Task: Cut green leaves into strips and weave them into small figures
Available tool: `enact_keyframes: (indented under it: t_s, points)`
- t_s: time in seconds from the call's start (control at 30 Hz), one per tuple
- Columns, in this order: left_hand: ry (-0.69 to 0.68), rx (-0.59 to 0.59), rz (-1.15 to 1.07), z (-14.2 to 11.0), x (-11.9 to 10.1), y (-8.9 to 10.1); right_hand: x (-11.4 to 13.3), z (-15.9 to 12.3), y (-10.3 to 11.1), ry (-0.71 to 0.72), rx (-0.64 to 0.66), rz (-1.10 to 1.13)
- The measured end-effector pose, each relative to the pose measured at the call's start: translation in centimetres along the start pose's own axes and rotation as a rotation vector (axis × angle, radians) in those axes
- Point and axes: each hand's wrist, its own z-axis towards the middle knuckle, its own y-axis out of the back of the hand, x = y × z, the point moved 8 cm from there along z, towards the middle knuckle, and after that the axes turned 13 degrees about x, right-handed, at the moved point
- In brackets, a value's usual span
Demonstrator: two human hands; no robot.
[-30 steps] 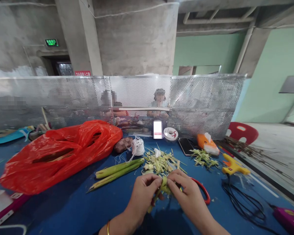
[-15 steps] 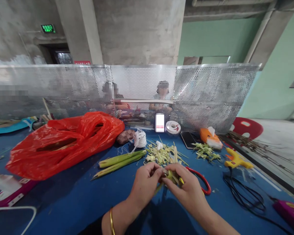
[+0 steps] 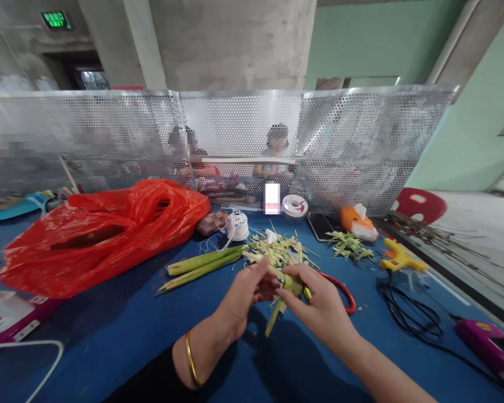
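My right hand (image 3: 319, 299) pinches a small folded piece of yellow-green leaf (image 3: 293, 284) between thumb and fingers. From its underside a loose leaf strip (image 3: 274, 320) hangs down toward the blue table. My left hand (image 3: 246, 294), gold bangle at the wrist, is curled at the piece's left side, its thumb and fingers closed on a pale strip end. A red looped handle (image 3: 348, 298) lies partly hidden behind my right hand. Beyond my hands is a heap of cut leaf scraps (image 3: 283, 249). Two green stalks (image 3: 205, 266) lie to the left.
A red plastic bag (image 3: 109, 246) fills the left side. White string (image 3: 237, 225), a ribbon roll (image 3: 294, 206), a phone (image 3: 319, 226) and a tissue pack (image 3: 358, 223) stand toward the back. At right are a yellow glue gun (image 3: 403, 256) and its black cord. A perforated metal screen (image 3: 243, 126) rises behind.
My left hand has turned and moved slightly away from the right one, its thumb now raised. More of the leaf piece and its hanging strip shows. The view has tilted down a little.
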Motion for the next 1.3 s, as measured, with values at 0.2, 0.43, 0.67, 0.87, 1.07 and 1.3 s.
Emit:
enact_keyframes:
  t_s: [0.2,0.43,0.67,0.87,1.07,1.3]
  points:
    - [-0.011,0.210,0.163,-0.1,0.3,-2.9,0.3,0.1,-0.8,0.046,0.062,-0.089]
    - [0.020,0.140,0.080,-0.5,-0.6,-2.0,0.8,-1.0,1.9,0.102,-0.239,-0.045]
    - [0.055,0.157,0.212,-0.7,-0.8,-2.2,-2.6,0.2,-0.4,-0.243,0.031,0.661]
    - [0.041,0.151,0.435,-0.8,-0.8,-2.7,-3.8,-0.4,0.0,-0.329,-0.164,0.543]
    - [0.071,0.157,0.351,-0.6,0.5,-2.6,-3.1,-1.0,0.0,-0.302,-0.201,0.144]
    - [0.061,0.074,0.379,-0.6,0.7,-2.0,-2.3,-0.6,0.4,-0.247,-0.208,-0.027]
